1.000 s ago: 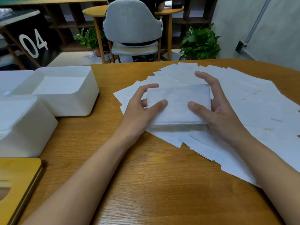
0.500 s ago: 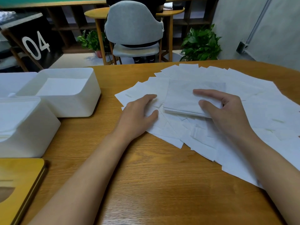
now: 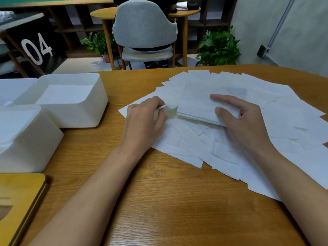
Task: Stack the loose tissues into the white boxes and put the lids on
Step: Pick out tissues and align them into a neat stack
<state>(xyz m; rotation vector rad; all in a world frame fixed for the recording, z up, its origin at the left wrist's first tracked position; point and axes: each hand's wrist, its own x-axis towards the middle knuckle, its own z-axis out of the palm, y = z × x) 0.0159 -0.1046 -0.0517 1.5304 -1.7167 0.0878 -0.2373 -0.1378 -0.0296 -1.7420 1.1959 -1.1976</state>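
Right hand (image 3: 248, 126) clamped, thumb over and fingers under, on small squared stack of white tissues (image 3: 205, 105) mid wooden table (image 3: 159, 201); left hand (image 3: 143, 121) pinching loose white tissue sheet (image 3: 170, 110) beside it.

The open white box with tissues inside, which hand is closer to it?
Left. The left hand pinches a loose tissue just right of the open white box. The right hand holds the small tissue stack farther right.

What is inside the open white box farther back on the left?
The box holds a flat layer of white tissues, well below its rim. How many lie in it, and the box floor beneath them, cannot be seen. No lid is on it.
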